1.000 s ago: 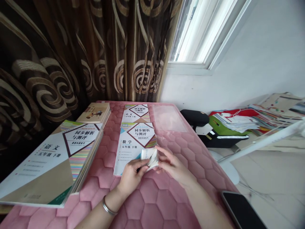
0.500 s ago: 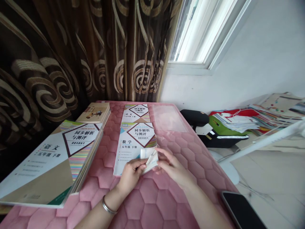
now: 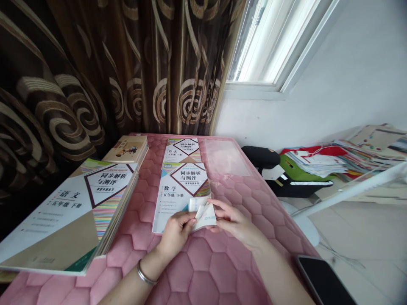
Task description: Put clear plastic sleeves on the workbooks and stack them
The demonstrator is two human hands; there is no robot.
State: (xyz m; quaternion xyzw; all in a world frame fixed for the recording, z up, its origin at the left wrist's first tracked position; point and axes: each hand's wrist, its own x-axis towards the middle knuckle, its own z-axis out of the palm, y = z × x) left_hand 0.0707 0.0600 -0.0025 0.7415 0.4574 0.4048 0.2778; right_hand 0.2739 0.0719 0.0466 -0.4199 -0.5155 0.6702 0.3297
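Note:
Over the lower right part of a maths workbook (image 3: 183, 181), a small white folded paper (image 3: 206, 218) with faint bluish print is held between both hands. My left hand (image 3: 174, 232) pinches its left side with thumb and bent fingers. My right hand (image 3: 235, 224) has its fingers closed on the right edge, with the index finger along the top. Part of the paper is hidden by the fingers, and its exact kind is unclear. Beyond the maths workbook lies a Chinese workbook (image 3: 182, 149), partly overlapped by it.
A tall stack of workbooks (image 3: 68, 220) fills the left side, with a tan book (image 3: 127, 148) behind. A clear plastic sheet (image 3: 225, 157) lies at the back right of the pink quilted tabletop (image 3: 203, 269). Near the right edge rests a dark phone (image 3: 324, 279); beyond stands a white lamp (image 3: 307, 226).
The right side of the paper has opened out to the right, so more of its printed face shows. My right hand has shifted slightly right; the left stays nearly still.

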